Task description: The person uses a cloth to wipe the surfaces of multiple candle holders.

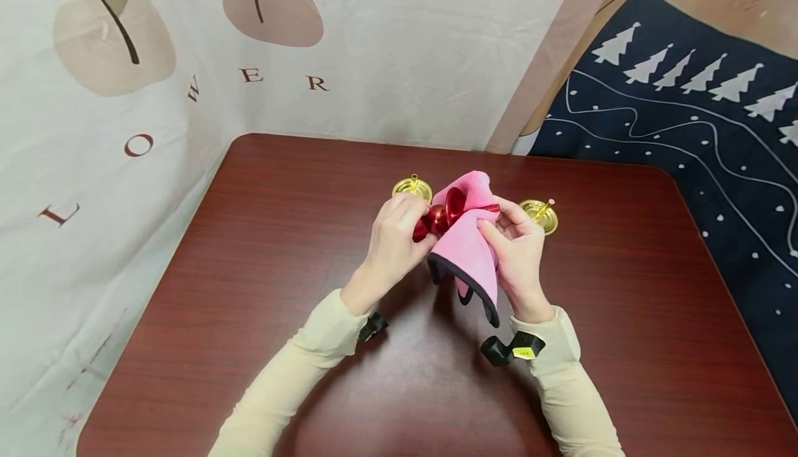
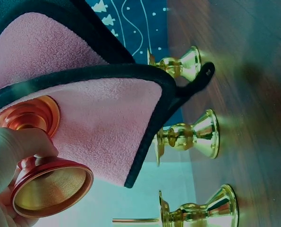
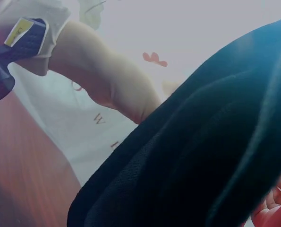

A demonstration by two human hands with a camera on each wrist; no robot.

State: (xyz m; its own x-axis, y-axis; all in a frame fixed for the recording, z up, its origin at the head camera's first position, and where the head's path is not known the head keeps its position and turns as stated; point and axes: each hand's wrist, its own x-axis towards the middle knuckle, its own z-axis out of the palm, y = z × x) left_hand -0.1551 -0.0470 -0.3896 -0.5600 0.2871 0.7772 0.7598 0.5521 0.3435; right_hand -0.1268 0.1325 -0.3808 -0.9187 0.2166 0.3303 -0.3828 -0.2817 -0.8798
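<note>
A shiny red candle holder (image 1: 438,219) is held above the table in my left hand (image 1: 397,239), whose fingers grip its narrow stem. In the left wrist view its flared base (image 2: 55,187) shows a gold-coloured hollow. My right hand (image 1: 519,256) pinches a pink cloth (image 1: 458,244) with black edging, folded about the other end of the holder. The cloth's lower corners hang loose. In the right wrist view the cloth's dark side (image 3: 178,156) covers much of the scene and hides most of the right hand.
Gold candle holders stand on the brown table (image 1: 280,249) behind my hands, one at the left (image 1: 411,189) and one at the right (image 1: 541,217). The left wrist view shows a third, the middle gold holder (image 2: 206,135). A printed curtain (image 1: 399,48) hangs behind the table.
</note>
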